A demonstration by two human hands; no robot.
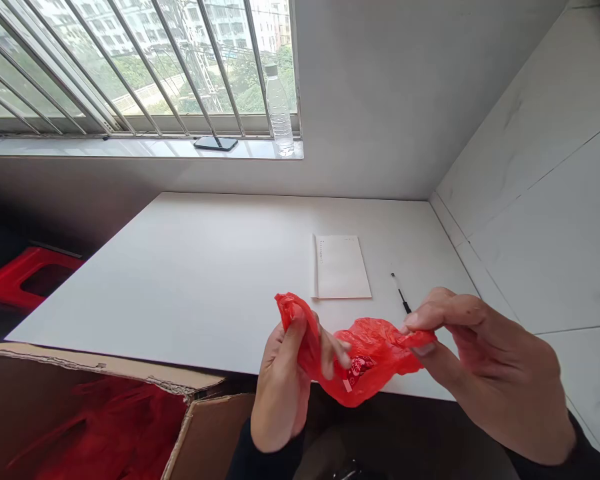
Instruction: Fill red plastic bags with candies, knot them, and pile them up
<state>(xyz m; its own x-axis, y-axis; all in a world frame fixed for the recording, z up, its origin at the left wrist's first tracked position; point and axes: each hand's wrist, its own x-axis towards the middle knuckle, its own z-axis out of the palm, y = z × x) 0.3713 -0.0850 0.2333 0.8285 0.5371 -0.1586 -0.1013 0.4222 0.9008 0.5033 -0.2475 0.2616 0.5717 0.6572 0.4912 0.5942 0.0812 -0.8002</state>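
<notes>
Between my two hands a thin red plastic bag (375, 333) is stretched out above the near edge of the white table (220, 267). My left hand (285, 380) grips one side of it, thumb pressed against the plastic and fingers partly inside the opening. My right hand (495, 367) pinches the other end between thumb and forefinger. Inside the bag lies a small dark red item with a white pattern (360, 368); its kind cannot be made out.
A pale notebook (343, 267) and a thin black pen (401, 293) lie on the table. At lower left stands an open cardboard box (185, 427) holding red material (115, 427). A red stool (15, 280) is beyond it. A bottle (280, 113) and phone (215, 143) rest on the windowsill.
</notes>
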